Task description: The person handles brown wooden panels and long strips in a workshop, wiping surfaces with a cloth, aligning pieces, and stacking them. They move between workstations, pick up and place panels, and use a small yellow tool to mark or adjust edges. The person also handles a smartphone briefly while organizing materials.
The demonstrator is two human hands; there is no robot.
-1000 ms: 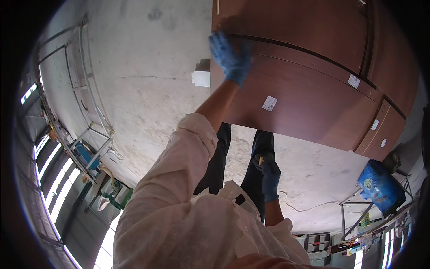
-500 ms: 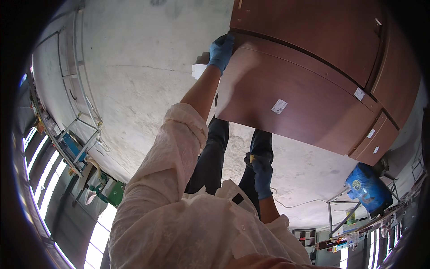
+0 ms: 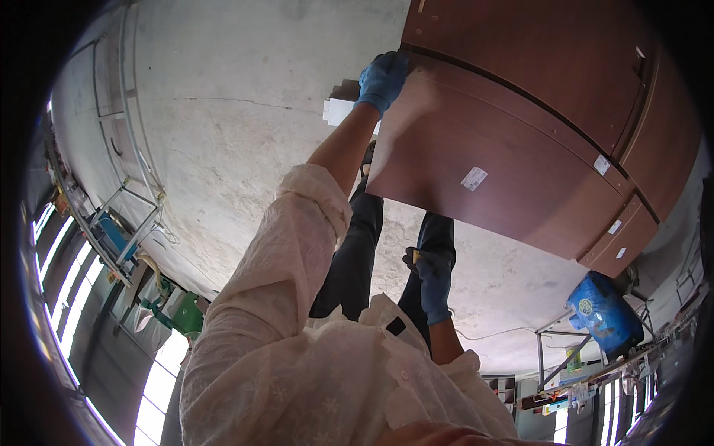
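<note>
- Left hand point(image 3: 383, 78), blue glove, grip curled over the corner edge of the brown panel point(image 3: 506, 156), which stands tilted over the concrete floor point(image 3: 223, 111).
- Right hand point(image 3: 431, 279) hangs by the leg, fingers loosely curled; dark item in it, grip unclear.

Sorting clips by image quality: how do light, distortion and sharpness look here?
Head view: even daylight on the concrete floor; windows at lower left blown out; fisheye bends the cabinet edges and leaves a black rim; left hand sharp, the sleeve close, filling the foreground.
</note>
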